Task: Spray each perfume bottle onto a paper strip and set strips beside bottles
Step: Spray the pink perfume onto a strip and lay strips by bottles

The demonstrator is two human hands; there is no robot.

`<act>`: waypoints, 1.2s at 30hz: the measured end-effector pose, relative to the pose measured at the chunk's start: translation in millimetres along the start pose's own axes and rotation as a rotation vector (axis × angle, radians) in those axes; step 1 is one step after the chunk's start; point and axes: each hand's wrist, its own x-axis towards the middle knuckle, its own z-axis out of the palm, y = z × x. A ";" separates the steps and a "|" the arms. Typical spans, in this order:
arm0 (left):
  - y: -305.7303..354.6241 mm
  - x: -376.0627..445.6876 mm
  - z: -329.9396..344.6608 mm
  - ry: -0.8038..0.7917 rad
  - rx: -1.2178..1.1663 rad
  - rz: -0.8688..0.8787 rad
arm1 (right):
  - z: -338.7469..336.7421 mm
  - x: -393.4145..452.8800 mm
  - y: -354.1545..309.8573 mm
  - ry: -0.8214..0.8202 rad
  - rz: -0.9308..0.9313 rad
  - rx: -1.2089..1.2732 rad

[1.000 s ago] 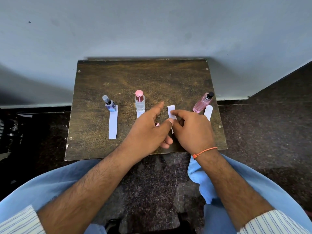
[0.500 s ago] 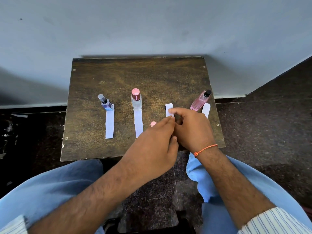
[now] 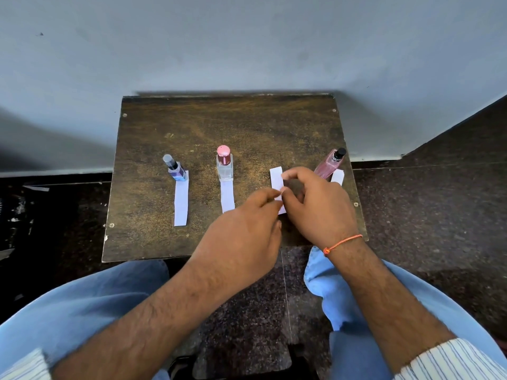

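On the small brown table stand a blue bottle, a clear bottle with a pink cap and a pink bottle with a black cap. A white paper strip lies in front of the blue bottle, another in front of the clear one, and one beside the pink bottle. A third strip lies between the clear and pink bottles. My right hand pinches its right edge with curled thumb and forefinger. My left hand pinches its lower part. My hands hide the strip's near end.
The table stands against a grey wall on a dark speckled floor. My knees in blue trousers sit just under its front edge. The back half of the tabletop holds nothing.
My left hand drew back from a flat reach toward the clear bottle and closed in on the strip beside my right hand. A small pink thing seen earlier on the table is now covered.
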 end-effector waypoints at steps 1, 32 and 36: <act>1.5 -0.9 3.8 -0.033 0.026 -0.003 | 0.8 0.8 0.5 -0.004 0.002 0.009; 12.0 -4.0 20.5 -0.240 0.221 -0.066 | 22.1 17.5 -15.7 0.010 0.225 0.615; 10.4 -4.6 22.7 -0.243 0.223 -0.068 | 33.3 25.6 -12.9 0.088 0.186 0.466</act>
